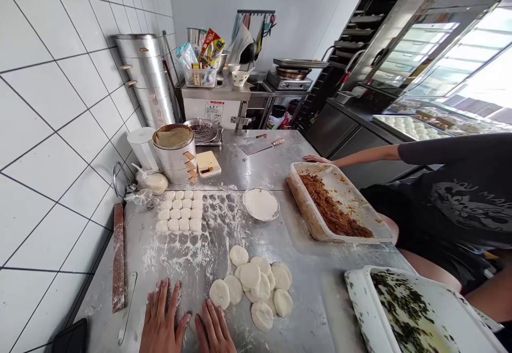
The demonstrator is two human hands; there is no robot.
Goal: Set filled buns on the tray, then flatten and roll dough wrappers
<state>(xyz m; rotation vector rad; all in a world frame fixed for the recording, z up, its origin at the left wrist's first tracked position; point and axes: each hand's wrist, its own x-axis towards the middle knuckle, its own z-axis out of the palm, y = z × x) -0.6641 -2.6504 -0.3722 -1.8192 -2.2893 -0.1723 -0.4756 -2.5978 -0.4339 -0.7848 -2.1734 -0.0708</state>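
Observation:
My left hand (162, 318) lies flat on the floured steel table with its fingers spread, holding nothing. Beside it my right hand (214, 331) also rests flat, fingers stretched out, just below the nearest dough rounds. Those flattened dough rounds (250, 277) form a loose, overlapping pile in front of and to the right of my right hand. Farther up stand rows of small dough pieces (184, 211) set close together on flour. A thin metal spatula-like strip (128, 307) lies left of my left hand, next to a floury wooden stick (119, 257).
A bowl of flour (261, 204) sits mid-table. To the right are a tub of brown filling (324, 209) and a white tub with chopped greens (400, 310). A seated person (460, 182) rests a hand on the table's right edge. Steamer baskets (175, 155) and a kitchen scale (208, 164) stand at the back left.

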